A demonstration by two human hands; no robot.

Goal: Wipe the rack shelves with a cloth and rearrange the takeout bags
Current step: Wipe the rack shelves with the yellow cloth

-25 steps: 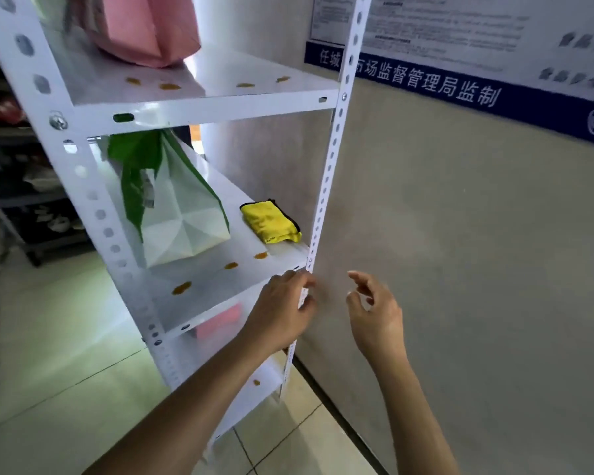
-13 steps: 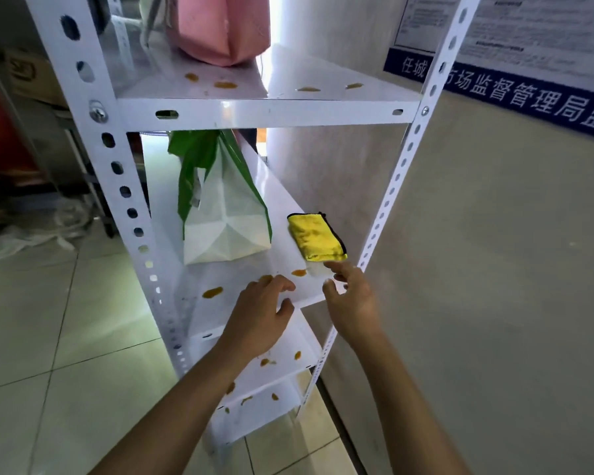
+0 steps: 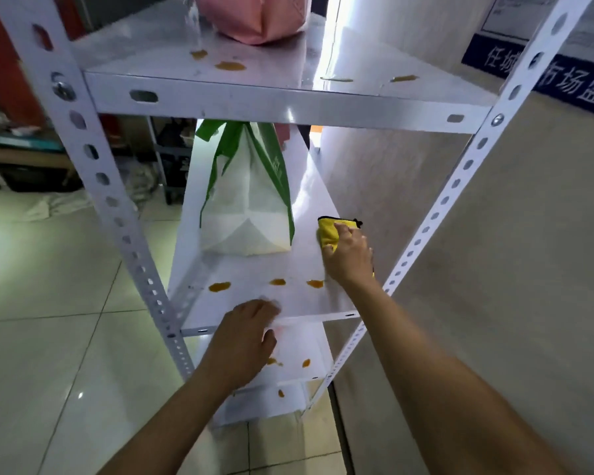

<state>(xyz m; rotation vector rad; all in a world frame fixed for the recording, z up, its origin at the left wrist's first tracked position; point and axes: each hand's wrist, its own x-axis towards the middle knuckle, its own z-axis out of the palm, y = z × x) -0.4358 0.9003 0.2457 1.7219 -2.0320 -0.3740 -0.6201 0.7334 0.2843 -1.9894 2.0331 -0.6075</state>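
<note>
The right hand [image 3: 348, 257] lies on top of the yellow cloth [image 3: 330, 232], its fingers bent over the fabric and holding it down on the middle shelf [image 3: 254, 269] of the white rack [image 3: 93, 159]; whether the thumb grips underneath I cannot tell. Just left of that hand stands the white and green takeout bag [image 3: 251, 207], upright and near the cloth without touching it. Nearer the person than the hand, three orange stains [image 3: 219, 286] sit in a row on the shelf surface. The left hand [image 3: 244, 337] rests on the front edge of the same shelf, fingers loosely curved over the lip, thumb below. Above both hands, on the upper shelf [image 3: 288, 101], a pink takeout bag [image 3: 254, 15] sits behind more orange spots. Below the left hand, lower shelves show further stains
</note>
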